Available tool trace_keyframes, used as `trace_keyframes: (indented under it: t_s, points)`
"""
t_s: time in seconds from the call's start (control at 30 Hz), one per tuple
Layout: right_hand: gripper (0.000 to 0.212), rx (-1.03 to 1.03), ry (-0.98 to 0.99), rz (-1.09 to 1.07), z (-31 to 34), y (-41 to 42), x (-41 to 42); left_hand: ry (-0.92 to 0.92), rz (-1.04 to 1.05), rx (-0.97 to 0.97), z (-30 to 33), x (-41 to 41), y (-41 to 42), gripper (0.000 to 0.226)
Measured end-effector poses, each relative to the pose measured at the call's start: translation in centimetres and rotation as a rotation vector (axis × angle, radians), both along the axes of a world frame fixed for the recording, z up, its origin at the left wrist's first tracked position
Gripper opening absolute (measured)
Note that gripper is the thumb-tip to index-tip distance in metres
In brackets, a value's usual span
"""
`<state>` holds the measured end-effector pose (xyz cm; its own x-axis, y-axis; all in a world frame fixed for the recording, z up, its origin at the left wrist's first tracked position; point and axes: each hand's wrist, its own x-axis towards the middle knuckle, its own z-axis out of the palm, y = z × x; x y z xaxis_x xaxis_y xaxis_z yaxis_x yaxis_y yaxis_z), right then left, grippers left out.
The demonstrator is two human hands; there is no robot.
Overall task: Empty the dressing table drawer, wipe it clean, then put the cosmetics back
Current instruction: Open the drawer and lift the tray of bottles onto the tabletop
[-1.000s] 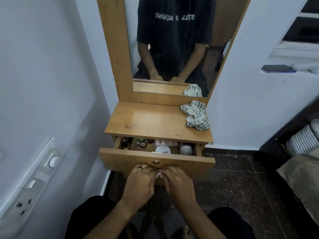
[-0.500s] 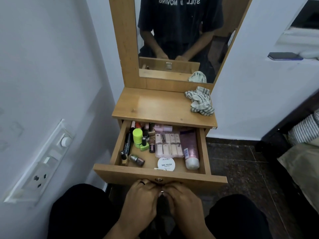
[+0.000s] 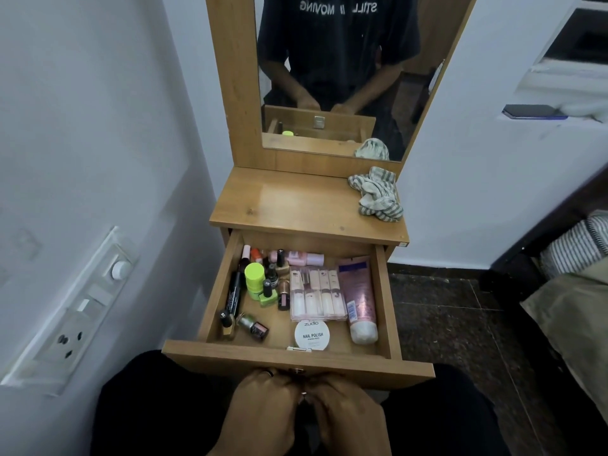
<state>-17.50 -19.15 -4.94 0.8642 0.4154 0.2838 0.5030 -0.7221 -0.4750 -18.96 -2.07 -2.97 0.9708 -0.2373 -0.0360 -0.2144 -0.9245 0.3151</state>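
Observation:
The wooden drawer (image 3: 383, 291) of the dressing table (image 3: 296, 205) stands pulled far out. Inside lie a pink tube (image 3: 358, 301), a pack of pale lipsticks (image 3: 317, 296), a round white nail polish remover tin (image 3: 312, 334), a lime green jar (image 3: 254, 274), a black mascara (image 3: 233, 296) and several small nail polish bottles. My left hand (image 3: 263, 413) and my right hand (image 3: 345, 416) grip the underside of the drawer front, side by side below its small metal knob (image 3: 297, 370). A striped cloth (image 3: 376, 194) lies crumpled on the tabletop's right rear corner.
A mirror (image 3: 335, 77) rises behind the tabletop. A white wall with a switchboard (image 3: 75, 311) is close on the left. On the right are a dark tiled floor (image 3: 454, 324), a bed edge with a striped pillow (image 3: 579, 245), and a phone (image 3: 533, 111) on a ledge.
Both hands have pulled the drawer from barely open to far out, baring the cosmetics. The hands moved toward me with the drawer front.

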Motion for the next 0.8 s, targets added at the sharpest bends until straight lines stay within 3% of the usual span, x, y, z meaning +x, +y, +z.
trace_keyframes:
  t_s: [0.13, 0.2, 0.27, 0.3, 0.37, 0.4, 0.5, 0.53, 0.6, 0.7, 0.8]
  points:
    - [0.02, 0.025, 0.051, 0.007, 0.5, 0.1, -0.6, 0.139, 0.036, 0.053, 0.0, 0.0, 0.2, 0.041]
    - [0.02, 0.018, 0.046, 0.032, 0.7, 0.1, -0.9, 0.124, 0.064, 0.088, 0.0, 0.2, -0.1, 0.053]
    - [0.017, -0.02, 0.071, 0.052, 1.9, 0.2, -0.7, 0.272, -0.029, 0.169, 2.3, -0.2, 0.1, 0.033]
    - [0.014, -0.076, 0.045, 0.04, 2.5, 0.3, -0.5, 0.22, -0.017, 0.055, 3.0, -0.4, -0.1, 0.036]
    - [0.026, -0.126, 0.03, 0.041, 4.1, 0.6, -0.2, 0.196, 0.003, -0.09, 4.9, -1.1, 0.4, 0.097]
    - [0.028, -0.052, 0.008, 0.066, 4.9, 0.4, 0.0, 0.249, 0.051, -0.151, 6.6, -0.9, 0.8, 0.106]
    - [0.01, 0.145, -0.067, 0.119, 8.8, -0.8, 0.8, -0.022, 0.219, -0.587, 11.6, -0.9, 2.0, 0.025]
    - [0.009, 0.162, -0.076, 0.076, 9.9, -1.2, 1.6, -0.04, 0.302, -0.73, 12.4, -0.4, 2.5, 0.021]
    - [0.01, 0.14, -0.04, -0.07, 11.0, -1.5, 4.4, 0.037, 0.405, -0.792, 12.5, 2.2, 3.3, 0.022]
    - [0.017, -0.063, 0.11, -0.208, 10.1, -1.5, 9.3, 0.223, 0.494, -0.623, 10.2, 6.5, 3.9, 0.019]
    - [0.025, -0.208, 0.242, -0.233, 8.7, -1.0, 12.1, 0.396, 0.508, -0.462, 7.7, 8.9, 3.7, 0.039]
